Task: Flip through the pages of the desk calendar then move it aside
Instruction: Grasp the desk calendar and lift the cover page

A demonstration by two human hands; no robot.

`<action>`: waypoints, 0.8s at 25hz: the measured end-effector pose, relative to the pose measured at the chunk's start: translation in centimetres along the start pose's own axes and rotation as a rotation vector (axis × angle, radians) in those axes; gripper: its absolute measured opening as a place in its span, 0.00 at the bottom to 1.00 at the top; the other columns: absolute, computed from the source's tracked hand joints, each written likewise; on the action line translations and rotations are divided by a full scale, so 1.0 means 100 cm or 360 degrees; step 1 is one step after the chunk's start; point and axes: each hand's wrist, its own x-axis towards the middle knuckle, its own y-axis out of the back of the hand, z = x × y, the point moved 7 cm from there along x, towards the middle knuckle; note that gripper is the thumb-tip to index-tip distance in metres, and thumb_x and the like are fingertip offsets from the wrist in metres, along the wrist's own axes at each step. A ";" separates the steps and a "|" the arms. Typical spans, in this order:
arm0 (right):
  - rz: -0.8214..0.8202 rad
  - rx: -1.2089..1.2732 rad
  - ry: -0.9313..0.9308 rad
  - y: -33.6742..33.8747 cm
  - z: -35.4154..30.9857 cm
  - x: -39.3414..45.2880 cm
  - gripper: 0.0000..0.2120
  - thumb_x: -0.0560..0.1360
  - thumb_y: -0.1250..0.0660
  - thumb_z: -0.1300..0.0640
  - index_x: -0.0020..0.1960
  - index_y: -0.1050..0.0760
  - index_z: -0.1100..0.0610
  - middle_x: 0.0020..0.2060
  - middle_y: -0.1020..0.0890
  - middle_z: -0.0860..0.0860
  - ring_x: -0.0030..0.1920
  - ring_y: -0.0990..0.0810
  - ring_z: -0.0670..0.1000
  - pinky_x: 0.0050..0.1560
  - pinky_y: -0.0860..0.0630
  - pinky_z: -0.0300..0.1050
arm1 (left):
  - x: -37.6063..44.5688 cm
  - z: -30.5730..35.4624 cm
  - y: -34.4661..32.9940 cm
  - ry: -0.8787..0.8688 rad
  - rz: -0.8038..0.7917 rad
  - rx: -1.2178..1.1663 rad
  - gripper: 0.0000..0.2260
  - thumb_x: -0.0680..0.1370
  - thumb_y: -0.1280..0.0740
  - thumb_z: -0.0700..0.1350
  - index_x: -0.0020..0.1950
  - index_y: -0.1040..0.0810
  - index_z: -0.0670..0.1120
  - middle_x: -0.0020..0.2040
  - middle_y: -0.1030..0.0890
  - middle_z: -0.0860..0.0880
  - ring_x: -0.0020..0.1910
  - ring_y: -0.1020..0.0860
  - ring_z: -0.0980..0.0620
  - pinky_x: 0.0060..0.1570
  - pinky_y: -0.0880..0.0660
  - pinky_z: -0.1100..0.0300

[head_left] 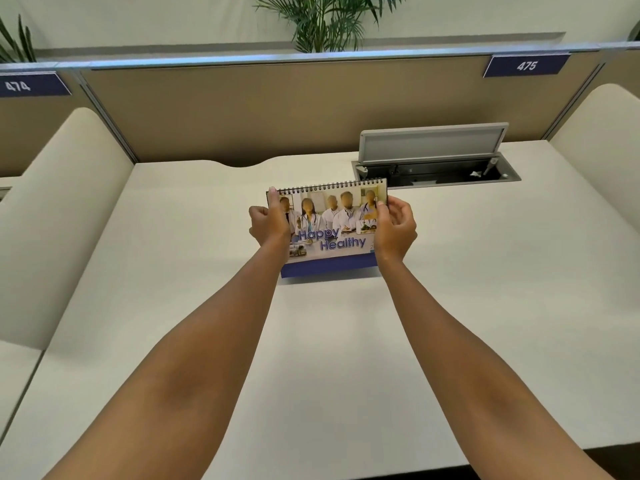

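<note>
A spiral-bound desk calendar (332, 230) stands on the white desk (311, 341) near its middle, its cover showing people in white coats and the words "Happy Healthy" above a blue base. My left hand (268, 221) grips the calendar's left edge, with the thumb across the front up to the spiral. At the right edge, my right hand (394, 226) holds the cover with thumb and fingertips. Both forearms reach forward from the bottom of the view.
An open cable box (436, 168) with a raised grey lid is sunk into the desk behind the calendar to the right. A tan partition (277, 109) closes the back, with cream side dividers (52, 220) left and right. A plant (329, 22) stands beyond.
</note>
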 end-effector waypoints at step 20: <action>-0.0234 -0.0236 0.0009 0.021 0.054 -0.059 0.14 0.82 0.38 0.59 0.68 0.28 0.57 0.60 0.19 0.52 0.61 0.19 0.54 0.53 0.17 0.43 | -0.012 -0.020 0.032 -0.0055 -0.0229 -0.0203 0.21 0.76 0.34 0.63 0.50 0.20 0.44 0.51 0.13 0.44 0.54 0.16 0.46 0.51 0.17 0.49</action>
